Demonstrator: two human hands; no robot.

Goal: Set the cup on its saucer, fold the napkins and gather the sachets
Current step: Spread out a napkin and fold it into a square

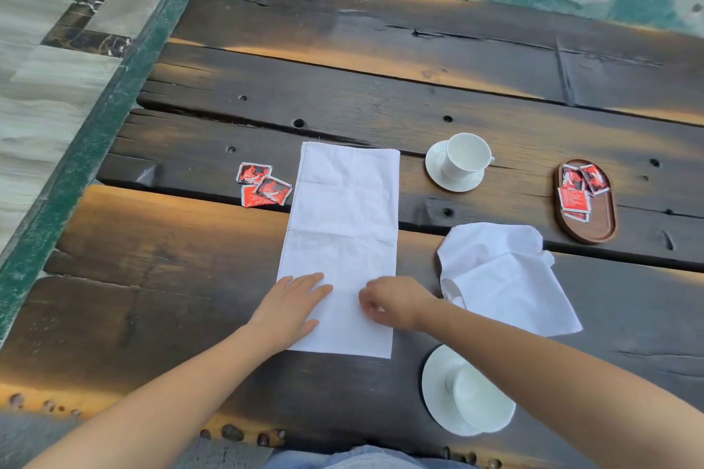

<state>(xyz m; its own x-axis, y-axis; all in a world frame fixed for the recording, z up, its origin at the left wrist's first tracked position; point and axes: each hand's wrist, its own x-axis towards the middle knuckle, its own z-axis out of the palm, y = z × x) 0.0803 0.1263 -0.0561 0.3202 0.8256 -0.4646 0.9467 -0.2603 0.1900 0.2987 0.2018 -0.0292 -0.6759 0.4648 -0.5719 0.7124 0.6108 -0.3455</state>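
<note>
My left hand (295, 301) lies flat and open on the long white paper napkin (341, 240); my right hand (392, 303), beside it, pinches the napkin. I risk tearing it.

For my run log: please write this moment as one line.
left hand flat on long napkin | right hand pinching it | second napkin crumpled | loose sachets

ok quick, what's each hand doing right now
Left hand: open, flat on the long napkin.
Right hand: fingers curled at the napkin; whether it pinches it cannot be told.
</note>
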